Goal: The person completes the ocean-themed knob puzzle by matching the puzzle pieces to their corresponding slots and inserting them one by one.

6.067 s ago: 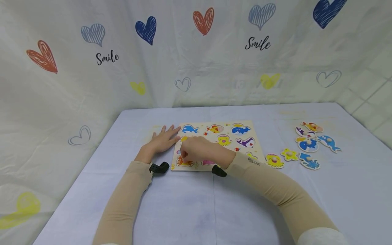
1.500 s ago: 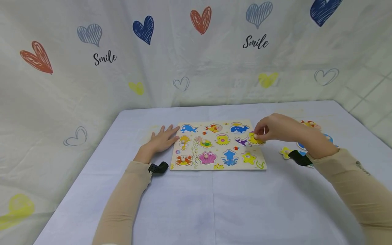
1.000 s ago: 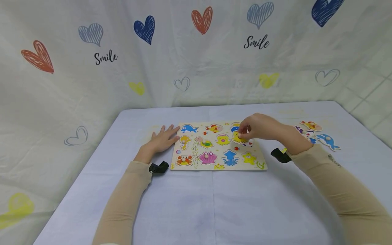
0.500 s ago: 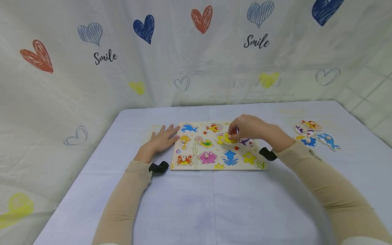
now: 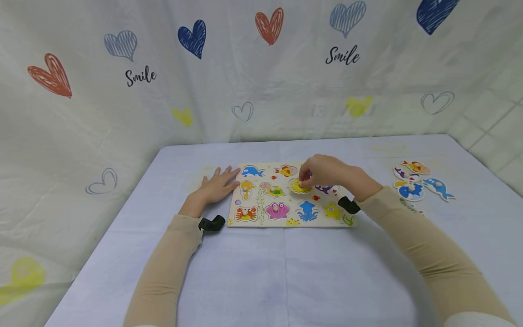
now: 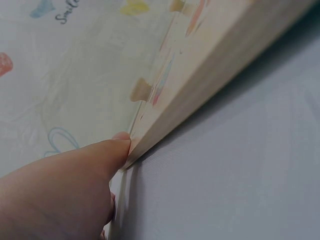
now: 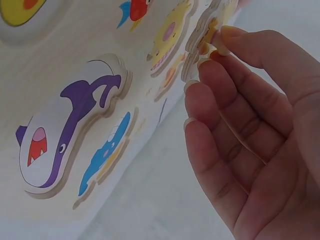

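Note:
My right hand point(image 5: 324, 171) pinches the knob of a yellow octopus puzzle piece point(image 5: 295, 187) between thumb and fingertips. The piece is close over the matching octopus picture in the middle row of the wooden peg puzzle board point(image 5: 291, 200). The right wrist view shows the octopus piece point(image 7: 196, 47) edge-on and tilted. My left hand point(image 5: 216, 187) lies flat with fingers spread at the board's left side; in the left wrist view its thumb point(image 6: 107, 152) touches the board's edge point(image 6: 165, 127). Knobbed crab point(image 5: 246, 214), shell point(image 5: 277, 210), seahorse point(image 5: 245, 190) and turtle point(image 5: 271, 190) pieces sit in the board.
Right of the board lie loose pieces: a fish point(image 5: 416, 167), a purple whale point(image 5: 402, 173), a round-bodied blue whale point(image 5: 410, 191) and a long blue one point(image 5: 437, 187). My right forearm covers the table nearer the board. A heart-printed curtain point(image 5: 282, 91) hangs behind the table.
The octopus piece, on the table at the right 6.1 s ago, has been picked up. My right hand has carried it left across the board to the octopus picture. The left hand stays put.

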### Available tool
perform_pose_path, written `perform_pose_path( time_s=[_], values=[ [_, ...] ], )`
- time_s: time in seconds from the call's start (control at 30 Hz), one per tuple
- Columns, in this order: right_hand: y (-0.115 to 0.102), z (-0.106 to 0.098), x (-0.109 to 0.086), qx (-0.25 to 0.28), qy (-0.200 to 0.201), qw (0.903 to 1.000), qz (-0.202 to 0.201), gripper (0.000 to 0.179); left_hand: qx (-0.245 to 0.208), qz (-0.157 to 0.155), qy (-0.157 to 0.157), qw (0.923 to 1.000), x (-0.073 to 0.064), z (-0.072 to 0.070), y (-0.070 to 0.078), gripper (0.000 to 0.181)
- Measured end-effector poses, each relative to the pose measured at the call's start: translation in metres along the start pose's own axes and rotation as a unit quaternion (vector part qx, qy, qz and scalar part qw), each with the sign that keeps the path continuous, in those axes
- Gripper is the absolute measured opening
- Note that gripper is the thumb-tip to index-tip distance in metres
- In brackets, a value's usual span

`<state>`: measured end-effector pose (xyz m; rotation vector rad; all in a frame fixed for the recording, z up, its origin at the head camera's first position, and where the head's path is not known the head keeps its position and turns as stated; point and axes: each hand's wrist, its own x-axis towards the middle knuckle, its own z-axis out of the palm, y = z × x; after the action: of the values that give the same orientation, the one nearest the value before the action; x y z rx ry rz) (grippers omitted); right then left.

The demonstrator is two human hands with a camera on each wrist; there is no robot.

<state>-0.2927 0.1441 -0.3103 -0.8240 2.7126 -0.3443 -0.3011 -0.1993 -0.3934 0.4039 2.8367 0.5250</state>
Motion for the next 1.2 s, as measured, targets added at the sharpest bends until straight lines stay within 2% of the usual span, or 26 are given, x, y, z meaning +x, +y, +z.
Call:
perform_pose_path(
  time_s=[0.43, 1.2],
  values=[
    [-0.003, 0.003, 0.009, 0.009, -0.029, 0.9992, 0.026, 0.010, 0.005, 0.001, -0.001, 1.0000, 0.000, -0.001, 0.004, 0.065],
    [-0.001, 0.004, 0.017, 0.007, -0.031, 0.9982, 0.050, 0.013, 0.001, 0.000, -0.001, 1.0000, 0.000, -0.001, 0.004, 0.064]
  ],
)
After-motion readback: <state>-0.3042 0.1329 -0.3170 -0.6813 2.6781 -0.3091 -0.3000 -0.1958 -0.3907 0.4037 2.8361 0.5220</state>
